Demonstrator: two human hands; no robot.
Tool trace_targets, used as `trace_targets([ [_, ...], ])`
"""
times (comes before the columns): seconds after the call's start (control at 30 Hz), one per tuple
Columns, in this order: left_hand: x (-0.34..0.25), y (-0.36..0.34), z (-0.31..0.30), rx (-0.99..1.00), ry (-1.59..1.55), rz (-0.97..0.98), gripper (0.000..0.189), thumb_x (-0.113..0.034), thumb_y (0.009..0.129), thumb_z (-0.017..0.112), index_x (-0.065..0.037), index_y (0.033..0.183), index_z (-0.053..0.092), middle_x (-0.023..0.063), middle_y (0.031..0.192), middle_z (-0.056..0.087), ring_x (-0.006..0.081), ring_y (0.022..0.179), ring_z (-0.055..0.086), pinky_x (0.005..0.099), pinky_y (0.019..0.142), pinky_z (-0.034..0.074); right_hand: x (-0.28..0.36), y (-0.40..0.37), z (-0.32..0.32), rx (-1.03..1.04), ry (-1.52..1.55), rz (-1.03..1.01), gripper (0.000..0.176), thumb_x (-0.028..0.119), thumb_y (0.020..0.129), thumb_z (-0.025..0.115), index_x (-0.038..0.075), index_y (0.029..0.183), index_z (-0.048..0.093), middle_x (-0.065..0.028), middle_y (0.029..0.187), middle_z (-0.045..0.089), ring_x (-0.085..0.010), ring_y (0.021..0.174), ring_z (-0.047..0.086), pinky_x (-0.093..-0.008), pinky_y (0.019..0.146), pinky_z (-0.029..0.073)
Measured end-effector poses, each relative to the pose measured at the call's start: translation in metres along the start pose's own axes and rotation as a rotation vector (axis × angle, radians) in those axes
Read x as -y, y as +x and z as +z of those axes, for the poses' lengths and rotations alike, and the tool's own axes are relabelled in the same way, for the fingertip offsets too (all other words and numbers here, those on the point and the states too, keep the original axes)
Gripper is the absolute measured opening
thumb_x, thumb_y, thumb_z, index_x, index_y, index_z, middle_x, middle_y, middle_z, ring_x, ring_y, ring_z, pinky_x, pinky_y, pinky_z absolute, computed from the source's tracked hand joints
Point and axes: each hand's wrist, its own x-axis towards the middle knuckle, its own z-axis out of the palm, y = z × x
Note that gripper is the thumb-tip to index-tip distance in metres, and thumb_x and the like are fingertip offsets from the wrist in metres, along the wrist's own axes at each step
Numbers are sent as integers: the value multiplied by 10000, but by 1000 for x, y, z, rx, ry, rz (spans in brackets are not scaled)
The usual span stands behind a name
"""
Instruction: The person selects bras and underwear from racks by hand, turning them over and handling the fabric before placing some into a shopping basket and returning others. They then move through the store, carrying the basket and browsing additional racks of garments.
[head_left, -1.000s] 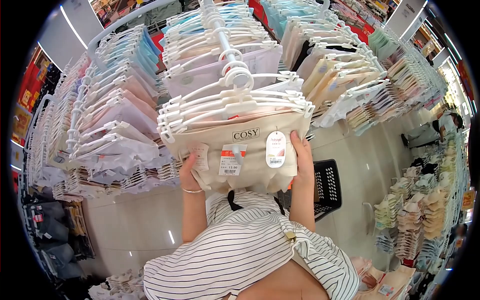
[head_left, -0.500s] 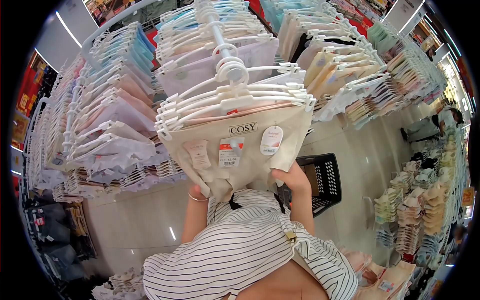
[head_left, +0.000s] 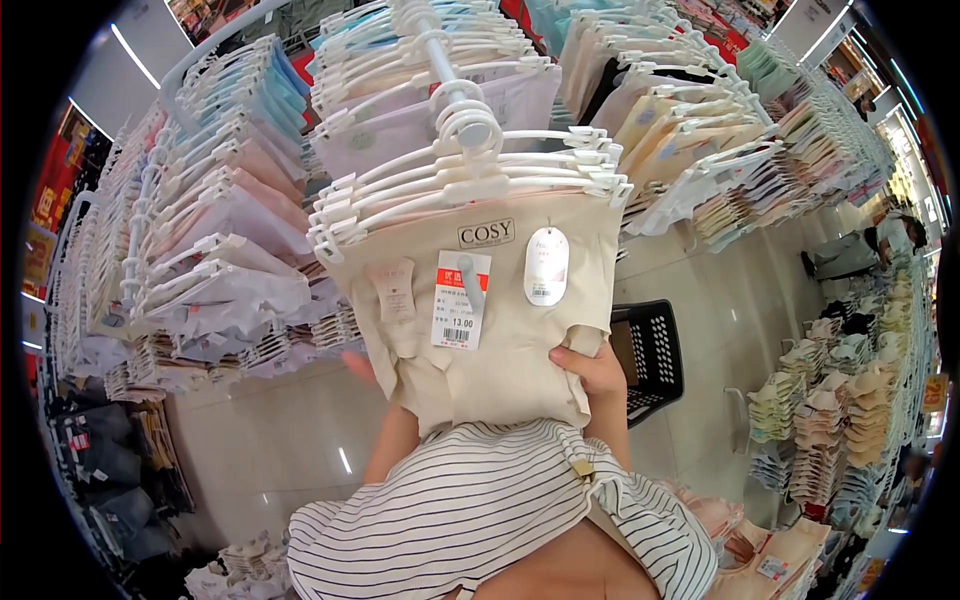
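A beige pair of underpants [head_left: 500, 385] printed COSY hangs spread out in front of me from a white clip hanger [head_left: 480, 188]. A red-and-white price tag [head_left: 461, 300] reading 13.00 and a white oval hang tag [head_left: 546, 266] lie on its front. My right hand [head_left: 594, 370] pinches the lower right edge, thumb in front. Most of my left hand [head_left: 359, 367] is hidden behind the cloth; slightly blurred fingers stick out past the left edge, stretched away from it. More white hangers are stacked behind on the rail end [head_left: 474, 132].
Racks of pastel underwear [head_left: 235, 215] crowd the left, with more [head_left: 690, 120] at the right. A black basket [head_left: 655, 355] stands on the floor beyond my right hand. Bras [head_left: 820, 430] hang on the far right, and a person [head_left: 880, 250] is near them.
The underpants' lower part has come up and spread flatter, with the tags facing me more squarely. My left hand has left the lower left edge and shifted outward; my right hand still grips.
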Motion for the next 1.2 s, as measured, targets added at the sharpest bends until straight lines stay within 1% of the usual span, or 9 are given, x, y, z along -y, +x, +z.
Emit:
trace_targets([
  [0.3, 35, -16, 16, -4, 390, -368, 520, -252, 861, 556, -63, 1313, 381, 89, 1300, 451, 213, 1175, 453, 357, 996, 375, -6, -2, 2, 150, 205, 59, 305, -28, 763, 637, -20, 1060, 572, -71, 946, 619, -158, 851, 599, -291, 726, 481],
  [0.4, 41, -21, 15, 37, 475, -461, 519, -252, 862, 555, -64, 1313, 381, 88, 1300, 450, 212, 1176, 452, 355, 996, 374, -5, -5, 8, -3, 162, 54, 330, -34, 761, 637, -28, 1084, 566, -75, 962, 619, -162, 874, 596, -292, 748, 482],
  [0.6, 40, -26, 13, 90, 526, -554, 516, -254, 865, 553, -65, 1313, 382, 87, 1300, 448, 208, 1177, 450, 351, 996, 373, -1, -7, 10, -58, 187, 31, 381, -39, 753, 647, -18, 1122, 555, -74, 994, 611, -161, 929, 580, -287, 773, 477],
  [0.8, 37, -33, 6, 100, 534, -602, 514, -256, 867, 551, -65, 1313, 382, 86, 1301, 446, 205, 1178, 447, 347, 997, 372, -11, -5, -7, -76, -73, 32, 484, -9, 715, 674, -30, 1173, 519, -84, 1027, 610, -174, 939, 580, -299, 801, 462],
  [0.9, 35, -34, 6, 93, 538, -609, 512, -257, 868, 550, -66, 1313, 382, 85, 1301, 445, 204, 1179, 446, 345, 997, 371, -7, -6, -6, -59, -70, -100, 361, 15, 788, 646, -20, 1133, 548, -63, 1050, 605, -140, 966, 550, -278, 822, 451],
  [1.03, 37, -32, 8, 79, 543, -613, 510, -258, 870, 548, -66, 1313, 382, 84, 1301, 444, 201, 1179, 445, 342, 998, 370, -3, -5, -1, -240, -97, -201, 519, -5, 794, 623, -20, 1271, 420, -74, 1136, 570, -138, 1014, 534, -281, 867, 433],
  [1.07, 37, -33, 8, 75, 543, -612, 510, -258, 870, 548, -67, 1313, 382, 84, 1301, 444, 201, 1180, 444, 341, 998, 370, 4, -4, 4, -264, -41, -169, 604, -13, 799, 601, -10, 1335, 323, -102, 1265, 476, -165, 1116, 477, -293, 928, 394],
  [1.17, 37, -36, 5, 64, 529, -610, 509, -259, 872, 547, -67, 1313, 382, 84, 1301, 443, 199, 1180, 443, 339, 998, 369, 6, 2, 19, -367, -294, -547, 613, -6, 808, 578, -4, 1351, 292, -136, 1354, 370, -204, 1214, 385, -328, 992, 333],
  [1.2, 36, -36, 3, 56, 521, -610, 508, -259, 872, 546, -67, 1313, 382, 83, 1301, 442, 199, 1180, 443, 338, 998, 369, 9, -3, 22, -507, -670, -598, 653, 6, 780, 582, -4, 1358, 279, -164, 1393, 295, -242, 1262, 320, -383, 1043, 254],
])
